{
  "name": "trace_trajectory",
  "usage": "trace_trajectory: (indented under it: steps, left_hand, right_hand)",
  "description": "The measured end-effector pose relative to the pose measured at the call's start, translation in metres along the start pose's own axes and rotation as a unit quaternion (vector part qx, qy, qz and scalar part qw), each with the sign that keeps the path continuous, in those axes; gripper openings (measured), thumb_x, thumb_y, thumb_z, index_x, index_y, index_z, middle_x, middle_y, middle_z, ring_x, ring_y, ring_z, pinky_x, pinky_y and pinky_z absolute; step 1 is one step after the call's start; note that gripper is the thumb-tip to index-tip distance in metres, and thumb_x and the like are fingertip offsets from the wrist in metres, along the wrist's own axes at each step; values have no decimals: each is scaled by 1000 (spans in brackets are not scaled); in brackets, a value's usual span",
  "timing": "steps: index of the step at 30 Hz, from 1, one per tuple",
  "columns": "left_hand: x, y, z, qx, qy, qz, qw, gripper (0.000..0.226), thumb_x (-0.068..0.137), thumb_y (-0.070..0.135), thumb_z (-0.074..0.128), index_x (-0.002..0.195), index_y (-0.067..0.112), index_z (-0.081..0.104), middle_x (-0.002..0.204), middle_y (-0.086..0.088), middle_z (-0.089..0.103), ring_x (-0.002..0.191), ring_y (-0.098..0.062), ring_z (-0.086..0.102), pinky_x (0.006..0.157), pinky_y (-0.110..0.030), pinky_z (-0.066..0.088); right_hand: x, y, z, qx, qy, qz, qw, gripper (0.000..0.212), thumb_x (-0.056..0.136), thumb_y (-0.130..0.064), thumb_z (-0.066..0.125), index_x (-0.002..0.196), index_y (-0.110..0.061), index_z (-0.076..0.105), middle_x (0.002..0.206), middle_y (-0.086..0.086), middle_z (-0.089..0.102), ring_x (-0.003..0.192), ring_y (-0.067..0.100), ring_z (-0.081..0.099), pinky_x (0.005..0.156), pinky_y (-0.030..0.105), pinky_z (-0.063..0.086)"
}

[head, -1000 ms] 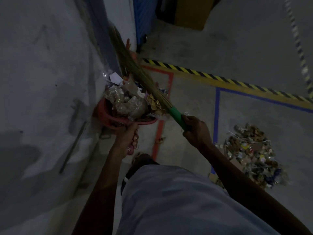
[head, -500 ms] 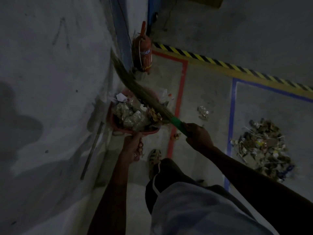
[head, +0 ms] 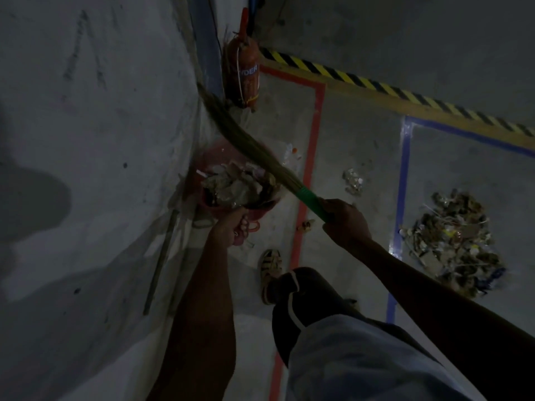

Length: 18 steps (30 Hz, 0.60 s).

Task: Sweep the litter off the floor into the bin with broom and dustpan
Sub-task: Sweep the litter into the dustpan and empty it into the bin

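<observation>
- Red plastic dustpan (head: 262,211), heaped with crumpled wrappers and scraps (head: 234,185), is held up beside the grey wall by the left hand (head: 230,228) clenched round its handle.
- Right hand (head: 346,219) grasps the green handle of the straw broom (head: 246,140); its bristles lie across the load.
- Loose litter pile (head: 451,241) lies well apart, right of the blue floor line (head: 401,204).

- We see the red dustpan (head: 262,213), heaped with litter (head: 236,185), beside the wall.
- Our grass broom (head: 252,149), green-handled, slants across the dustpan.
- A litter pile (head: 451,241) lies right.
</observation>
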<state>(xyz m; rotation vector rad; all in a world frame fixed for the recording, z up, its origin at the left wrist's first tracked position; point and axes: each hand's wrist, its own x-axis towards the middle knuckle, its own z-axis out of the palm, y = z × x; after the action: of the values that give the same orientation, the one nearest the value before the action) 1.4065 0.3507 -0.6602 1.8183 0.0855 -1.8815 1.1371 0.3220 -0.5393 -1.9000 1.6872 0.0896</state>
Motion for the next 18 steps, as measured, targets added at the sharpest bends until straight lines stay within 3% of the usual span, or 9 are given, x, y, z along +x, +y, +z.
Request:
trace_trajectory:
  steps: [4,8,18]
  left_hand:
    - [9,1,-2,-47,13,-47,998,34,100,15,57,69,16,46,39,6,47,28,-3,39,32,-13,33]
    - [14,-13,-2,-49,23,-57,997,33,99,17,61,69,15,47,40,6,48,28,-3,40,32,-14,33]
    - [1,-18,23,-109,49,-42,992,31,99,12,58,70,15,46,38,5,47,27,-2,39,34,-12,33]
  right_hand:
    - [-6,19,-6,9,12,20,1000,64,75,-2,67,133,-27,60,103,4,68,89,30,66,67,42,56]
    - [-17,32,-10,50,38,49,997,68,71,3,73,134,-19,62,110,13,69,93,34,66,74,48,57]
    - [-34,78,-20,133,45,99,985,71,72,4,77,138,-13,57,127,13,64,109,33,63,87,37,51]
